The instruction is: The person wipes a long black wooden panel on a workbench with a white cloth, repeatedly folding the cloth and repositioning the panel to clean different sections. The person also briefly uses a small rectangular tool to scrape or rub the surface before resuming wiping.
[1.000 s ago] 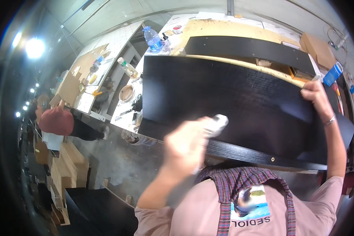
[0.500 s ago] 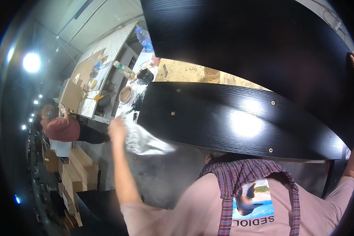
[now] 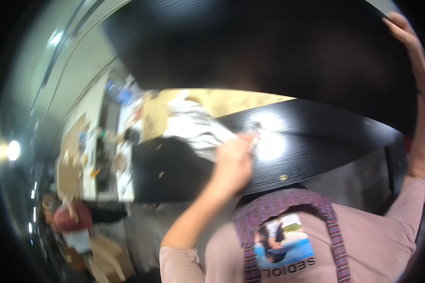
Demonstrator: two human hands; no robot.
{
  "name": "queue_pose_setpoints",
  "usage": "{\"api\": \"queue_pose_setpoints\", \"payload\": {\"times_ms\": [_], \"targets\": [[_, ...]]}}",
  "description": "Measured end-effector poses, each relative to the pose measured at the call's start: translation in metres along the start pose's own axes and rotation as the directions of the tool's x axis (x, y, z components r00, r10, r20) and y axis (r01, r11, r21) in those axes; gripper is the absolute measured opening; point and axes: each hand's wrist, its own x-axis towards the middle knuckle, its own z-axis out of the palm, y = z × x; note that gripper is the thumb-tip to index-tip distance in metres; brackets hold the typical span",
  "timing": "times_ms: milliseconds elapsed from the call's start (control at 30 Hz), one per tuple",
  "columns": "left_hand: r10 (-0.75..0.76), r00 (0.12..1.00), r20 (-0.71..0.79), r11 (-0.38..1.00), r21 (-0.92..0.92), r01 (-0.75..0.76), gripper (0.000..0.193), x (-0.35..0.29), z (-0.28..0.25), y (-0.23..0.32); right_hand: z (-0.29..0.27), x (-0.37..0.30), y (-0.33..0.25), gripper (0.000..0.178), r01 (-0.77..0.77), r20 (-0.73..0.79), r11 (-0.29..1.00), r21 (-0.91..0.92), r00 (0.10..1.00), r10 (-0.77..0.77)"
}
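My left hand [image 3: 233, 162] is closed on a white cloth [image 3: 196, 125], which flares out blurred above the lower black board [image 3: 311, 141]. This board lies flat, with wood grain, a bright light reflection and small brass-coloured inserts. A second large black panel [image 3: 269, 52] stands tilted over it at the far side. At the upper right, my right hand [image 3: 401, 30] grips the edge of that panel, fingers curled over it.
A yellowish worktop [image 3: 160, 111] shows between the two boards. To its left are a blue-tinted plastic bottle [image 3: 120, 93] and a dark pot [image 3: 131, 136]. Farther left, another person [image 3: 73, 217] stands by a bench with cardboard [image 3: 70, 155]. Cardboard boxes [image 3: 111, 259] are at the lower left.
My left hand has swung the cloth from beyond the board's left end rightward over the board. My right hand now shows higher along the panel's edge. The whole view has turned.
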Motion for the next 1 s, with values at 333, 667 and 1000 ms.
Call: {"api": "queue_pose_setpoints", "payload": {"times_ms": [333,667,1000], "targets": [[-0.334,0.846,0.415,0.614,-0.585,0.53,0.03,0.201,0.083,0.064,-0.052,-0.02,0.021,0.03,0.036,-0.433,0.926,-0.377,0.876,-0.21],[0.869,0.271,0.413,0.442,-0.896,-0.052,0.052,0.149,0.21,0.222,-0.137,-0.036,0.038,0.03,-0.024,-0.19,0.94,-0.341,0.981,-0.044],[0.841,0.498,0.214,0.509,-0.627,-0.59,0.052,0.183,0.314,0.244,-0.146,-0.031,0.033,0.03,-0.078,-0.24,0.894,-0.442,0.97,-0.034]]}}
